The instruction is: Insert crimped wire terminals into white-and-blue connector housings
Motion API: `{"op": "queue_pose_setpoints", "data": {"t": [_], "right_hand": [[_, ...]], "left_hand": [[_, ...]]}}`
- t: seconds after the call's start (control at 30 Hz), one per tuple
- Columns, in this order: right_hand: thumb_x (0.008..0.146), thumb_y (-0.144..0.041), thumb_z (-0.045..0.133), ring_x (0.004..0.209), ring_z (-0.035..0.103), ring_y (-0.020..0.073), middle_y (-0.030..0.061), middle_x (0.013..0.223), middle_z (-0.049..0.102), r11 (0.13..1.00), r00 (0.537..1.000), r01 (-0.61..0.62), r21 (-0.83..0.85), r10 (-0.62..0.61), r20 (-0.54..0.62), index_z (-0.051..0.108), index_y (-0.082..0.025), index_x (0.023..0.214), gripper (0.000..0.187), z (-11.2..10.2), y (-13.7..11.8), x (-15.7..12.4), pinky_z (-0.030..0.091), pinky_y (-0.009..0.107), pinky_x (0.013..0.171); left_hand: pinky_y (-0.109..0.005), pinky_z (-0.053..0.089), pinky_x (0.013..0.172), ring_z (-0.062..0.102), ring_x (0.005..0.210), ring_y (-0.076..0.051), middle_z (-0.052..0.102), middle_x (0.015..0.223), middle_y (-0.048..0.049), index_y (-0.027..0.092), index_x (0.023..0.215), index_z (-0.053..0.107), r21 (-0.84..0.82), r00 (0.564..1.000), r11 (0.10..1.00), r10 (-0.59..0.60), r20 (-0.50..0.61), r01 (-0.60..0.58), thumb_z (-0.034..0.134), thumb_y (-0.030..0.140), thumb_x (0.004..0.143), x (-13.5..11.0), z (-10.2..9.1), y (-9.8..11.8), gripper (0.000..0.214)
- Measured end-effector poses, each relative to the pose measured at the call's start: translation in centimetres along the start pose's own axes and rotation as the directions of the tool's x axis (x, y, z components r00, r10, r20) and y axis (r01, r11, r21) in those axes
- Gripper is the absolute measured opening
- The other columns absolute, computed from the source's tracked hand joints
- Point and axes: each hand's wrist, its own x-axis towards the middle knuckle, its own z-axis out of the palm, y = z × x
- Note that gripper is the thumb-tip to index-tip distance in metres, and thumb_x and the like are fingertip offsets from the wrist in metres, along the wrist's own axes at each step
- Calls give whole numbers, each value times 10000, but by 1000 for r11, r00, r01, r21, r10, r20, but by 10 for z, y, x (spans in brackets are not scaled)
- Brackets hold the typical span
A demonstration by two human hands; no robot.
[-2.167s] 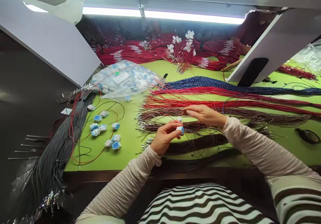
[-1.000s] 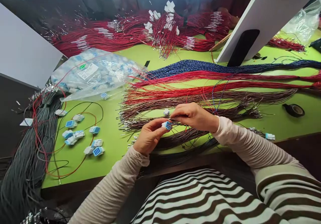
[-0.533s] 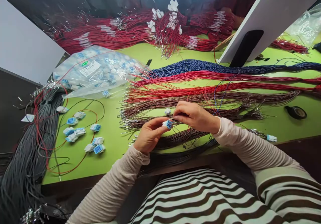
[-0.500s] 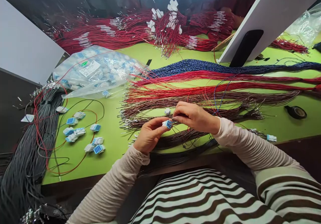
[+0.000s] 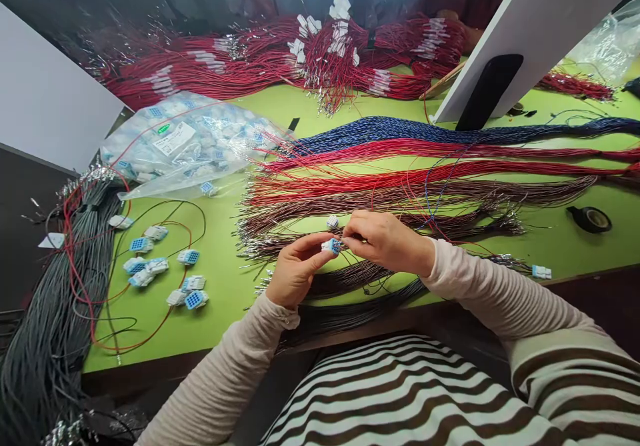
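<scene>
My left hand (image 5: 295, 273) pinches a small blue and white connector (image 5: 331, 246) between thumb and fingertips above the green table (image 5: 230, 286). My right hand (image 5: 385, 241) is closed in a pinch on a thin wire end right against that connector. Both hands hover over rows of brown wires (image 5: 400, 199) with metal terminals. A second small white connector (image 5: 333, 221) lies on the wires just behind my hands.
Several loose blue connectors (image 5: 160, 269) lie at the left, beside a clear bag of connectors (image 5: 190, 146). Red wires (image 5: 410, 166) and blue wires (image 5: 425, 129) stretch across the table. Grey cables (image 5: 45, 326) hang at the left edge. A black tape roll (image 5: 591, 219) sits at the right.
My right hand has moved slightly down and closer to the connector in my left hand. The view shifted a little; nothing else on the table moved.
</scene>
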Motion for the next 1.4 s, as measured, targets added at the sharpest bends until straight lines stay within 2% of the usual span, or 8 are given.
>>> {"op": "queue_pose_setpoints", "data": {"t": [0.17,0.43,0.63,0.87,1.1,1.27,1.4], "right_hand": [[893,-199,510,677,497,118,31,765,579,999,1000,-27,24,28,-13,578,-147,795,130,5,-1,1,364,239,643],[917,-191,481,736,511,136,51,807,572,995,995,97,-31,-98,-28,575,-137,828,141,5,-2,1,390,246,672],[934,-195,463,711,504,136,61,816,560,987,997,70,-144,-65,41,583,-128,834,170,12,-6,2,377,252,632],[918,-187,490,746,536,132,46,810,590,995,994,94,31,-92,-52,582,-147,832,133,6,-4,1,417,242,689],[880,-138,484,700,498,125,46,798,576,992,992,115,47,-113,-49,554,-144,813,97,13,-6,4,389,241,648],[886,-166,518,672,492,107,15,744,567,974,995,101,205,-93,-46,560,-152,801,96,10,-5,4,388,221,639],[888,-142,493,695,495,122,42,772,573,990,991,100,98,-90,-101,562,-139,811,103,16,-9,2,394,238,653]], "left_hand": [[-315,522,854,668,872,-188,742,933,-51,190,871,756,49,997,997,64,-35,-62,842,220,583,0,0,-2,302],[-284,537,765,667,773,-163,748,860,-43,188,836,766,3,1000,1000,-24,-15,24,862,217,543,-1,2,1,309],[-271,527,782,659,797,-159,747,884,-39,193,850,768,42,1000,999,9,-18,-8,862,208,542,-2,1,-2,323],[-276,540,760,667,770,-161,749,862,-43,190,833,770,-5,999,999,-32,-17,32,863,206,535,-2,1,2,313],[-256,541,768,672,800,-163,751,884,-48,197,853,771,-1,1000,1000,2,26,-2,855,196,555,-4,0,-1,310],[-274,557,723,674,740,-167,750,863,-55,192,868,770,-40,1000,999,-20,19,21,855,218,557,-6,-2,0,323],[-270,551,752,675,775,-171,751,878,-54,193,856,772,-3,999,999,36,11,-36,848,199,570,-6,-2,0,296]]}}
